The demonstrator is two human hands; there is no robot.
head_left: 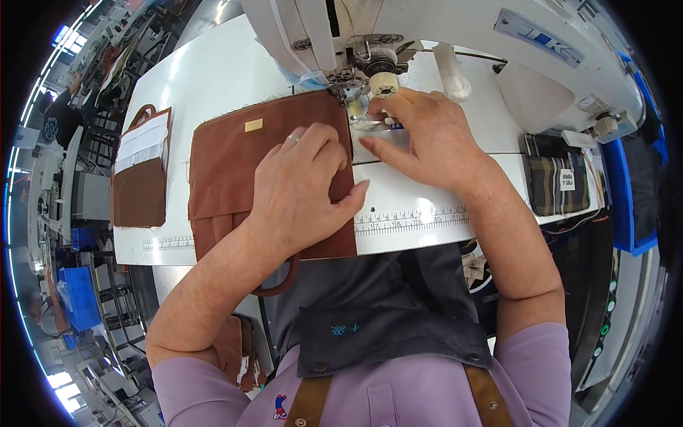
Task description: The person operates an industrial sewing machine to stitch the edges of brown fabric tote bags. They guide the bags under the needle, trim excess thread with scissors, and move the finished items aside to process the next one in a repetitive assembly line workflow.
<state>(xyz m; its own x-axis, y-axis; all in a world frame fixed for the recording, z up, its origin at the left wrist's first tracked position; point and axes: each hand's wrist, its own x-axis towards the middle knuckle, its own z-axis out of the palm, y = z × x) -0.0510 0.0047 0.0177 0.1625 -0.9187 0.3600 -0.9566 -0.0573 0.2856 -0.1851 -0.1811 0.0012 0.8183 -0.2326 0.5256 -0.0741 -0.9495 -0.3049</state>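
A brown bag panel (pixel 228 164) lies flat on the sewing table, its right edge beside the needle area of the sewing machine (pixel 377 60). It has a small gold tag near the top and a handle loop hanging over the table's front edge. My left hand (pixel 299 171) rests on the panel's right half, fingers bent and thumb held apart, pinching nothing visible. Just right of the needle area, my right hand (pixel 430 139) is over the machine bed, thumb and forefinger spread below the cream dial (pixel 384 84). Its other fingers are partly hidden.
A smaller brown piece with a white lining (pixel 141 171) lies at the table's left. A ruler strip (pixel 413 220) runs along the front edge. A plaid pouch (pixel 558 185) sits at the right, near a blue bin (pixel 622 192). The machine arm overhangs the back.
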